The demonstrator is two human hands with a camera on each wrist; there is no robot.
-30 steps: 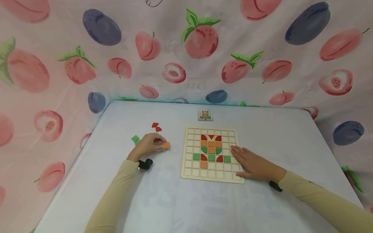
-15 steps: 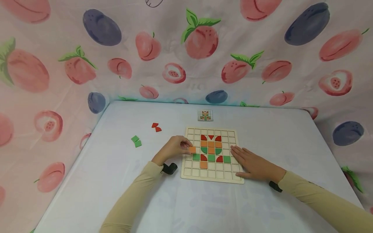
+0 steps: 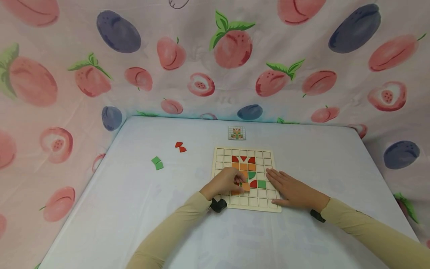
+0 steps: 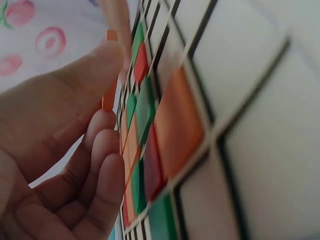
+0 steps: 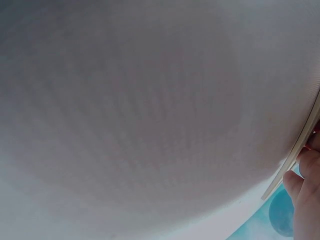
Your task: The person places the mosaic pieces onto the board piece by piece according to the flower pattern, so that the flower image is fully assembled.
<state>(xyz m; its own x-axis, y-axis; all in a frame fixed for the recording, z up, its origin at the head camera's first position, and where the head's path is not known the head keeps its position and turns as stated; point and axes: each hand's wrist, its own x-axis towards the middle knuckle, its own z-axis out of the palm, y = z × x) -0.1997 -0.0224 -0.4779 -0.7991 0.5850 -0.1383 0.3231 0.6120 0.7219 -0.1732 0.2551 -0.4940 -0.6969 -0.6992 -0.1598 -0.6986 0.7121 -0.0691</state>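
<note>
My left hand [image 3: 226, 183] pinches an orange square tile [image 3: 246, 186] between thumb and fingers, over the lower middle of the wooden grid board [image 3: 268, 203]. In the left wrist view the held tile [image 4: 109, 95] stands edge-on, just off the board's surface. Red, orange and green tiles fill cells in the board's middle, among them a green square [image 3: 261, 184] at the right; my left hand hides some on the left. My right hand [image 3: 292, 188] lies flat with straight fingers on the board's right edge.
Two green square tiles [image 3: 157, 163] and two red curved tiles [image 3: 180, 147] lie on the white table [image 3: 100, 209] left of the board. Behind the board lies a small pattern card [image 3: 236, 133]. Fruit-printed cloth [image 3: 201, 48] hangs at the back and sides.
My left hand has carried the orange tile rightward from the table's left side, across the board's left edge, to above its lower middle. My right hand has stayed put.
</note>
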